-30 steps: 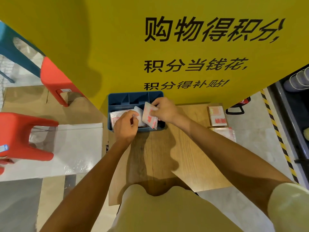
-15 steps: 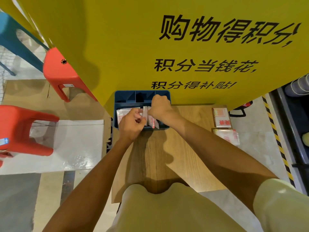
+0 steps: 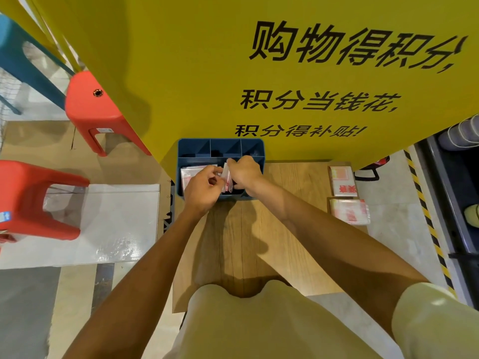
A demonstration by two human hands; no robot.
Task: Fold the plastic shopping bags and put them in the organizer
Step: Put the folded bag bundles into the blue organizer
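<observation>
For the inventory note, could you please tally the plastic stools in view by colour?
Red stools: 2, one by the yellow board and one at the left edge
Blue stools: 1
Total: 3

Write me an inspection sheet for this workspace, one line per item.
Surface: wooden table, against a yellow sign wall.
Job's things: blue organizer at the table's far edge; a folded bag upright in its front compartment, flat bags beside it; two more bags on the table's right edge.
Clutter: nothing seen.
Hands: left hand and right hand both pinch the upright bag.
Cables: nothing seen.
Surroundings: red stools and a blue stool on the left; striped floor tape on the right.
</observation>
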